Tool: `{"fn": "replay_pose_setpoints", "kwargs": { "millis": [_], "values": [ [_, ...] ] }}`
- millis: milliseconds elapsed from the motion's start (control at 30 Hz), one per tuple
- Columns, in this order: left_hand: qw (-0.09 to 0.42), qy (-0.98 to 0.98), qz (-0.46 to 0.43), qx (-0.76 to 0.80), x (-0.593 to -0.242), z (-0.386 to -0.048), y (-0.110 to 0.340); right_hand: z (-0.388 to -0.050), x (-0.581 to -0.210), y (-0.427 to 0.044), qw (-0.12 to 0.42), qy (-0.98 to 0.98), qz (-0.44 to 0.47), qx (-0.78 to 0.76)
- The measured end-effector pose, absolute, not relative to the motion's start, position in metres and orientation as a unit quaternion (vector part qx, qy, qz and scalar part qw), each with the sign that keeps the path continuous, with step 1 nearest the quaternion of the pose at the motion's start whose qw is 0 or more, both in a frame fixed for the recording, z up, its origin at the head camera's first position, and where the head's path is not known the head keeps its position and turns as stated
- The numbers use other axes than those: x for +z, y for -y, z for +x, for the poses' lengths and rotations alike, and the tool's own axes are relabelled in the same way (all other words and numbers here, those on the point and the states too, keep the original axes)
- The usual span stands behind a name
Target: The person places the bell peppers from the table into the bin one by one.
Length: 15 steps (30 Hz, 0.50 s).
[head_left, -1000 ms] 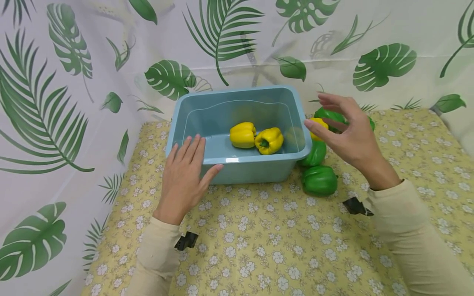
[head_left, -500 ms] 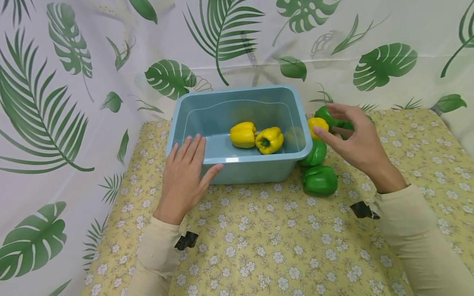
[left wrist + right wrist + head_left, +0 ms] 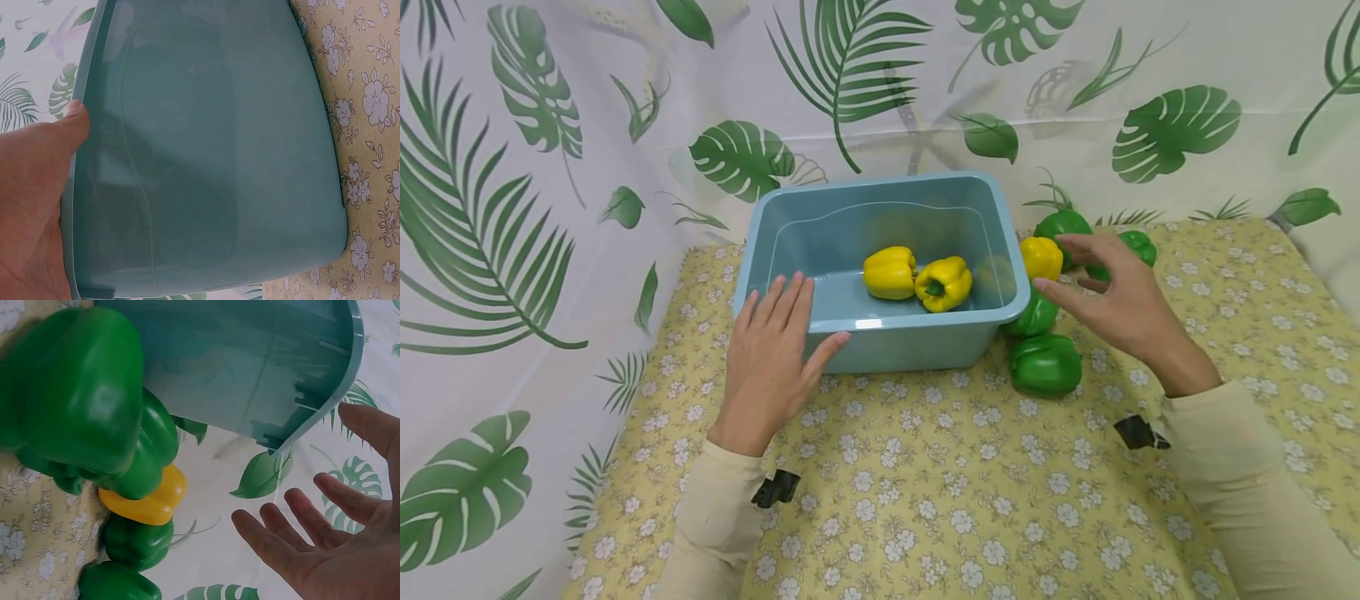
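Note:
My left hand rests on the near left rim of a blue plastic bin, its fingers straight over the edge. In the left wrist view, the thumb lies along that rim. Two yellow bell peppers, one on its side and one with its stem toward me, lie inside the bin. My right hand hovers to the right of the bin with fingers spread, holding nothing. Near its fingertips is a yellow bell pepper on the table, partly behind a green bell pepper in the right wrist view.
Several green bell peppers stand right of the bin, including a front one, a back one and a far right one. A floral cloth covers the table. A leaf-print curtain hangs close behind the bin.
My right hand has moved away from the bin's right rim, rightward and slightly toward me, showing more of the peppers. My left hand and the bin have stayed put.

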State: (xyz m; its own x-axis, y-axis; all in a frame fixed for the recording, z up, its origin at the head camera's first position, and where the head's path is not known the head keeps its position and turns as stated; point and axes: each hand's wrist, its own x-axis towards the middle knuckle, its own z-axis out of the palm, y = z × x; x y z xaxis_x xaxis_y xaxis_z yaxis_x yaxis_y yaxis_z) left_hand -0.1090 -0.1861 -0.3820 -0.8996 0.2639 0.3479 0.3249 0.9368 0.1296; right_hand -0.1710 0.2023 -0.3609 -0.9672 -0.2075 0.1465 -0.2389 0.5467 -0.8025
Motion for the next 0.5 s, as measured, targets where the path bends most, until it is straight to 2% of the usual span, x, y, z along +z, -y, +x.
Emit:
{"fn": "replay_pose_setpoints", "kwargs": {
  "millis": [500],
  "values": [
    [0.162, 0.971, -0.151, -0.094, -0.383, -0.109, 0.187, -0.169, -0.376, -0.211, -0.058, 0.91, 0.12, 0.393]
  ]
}}
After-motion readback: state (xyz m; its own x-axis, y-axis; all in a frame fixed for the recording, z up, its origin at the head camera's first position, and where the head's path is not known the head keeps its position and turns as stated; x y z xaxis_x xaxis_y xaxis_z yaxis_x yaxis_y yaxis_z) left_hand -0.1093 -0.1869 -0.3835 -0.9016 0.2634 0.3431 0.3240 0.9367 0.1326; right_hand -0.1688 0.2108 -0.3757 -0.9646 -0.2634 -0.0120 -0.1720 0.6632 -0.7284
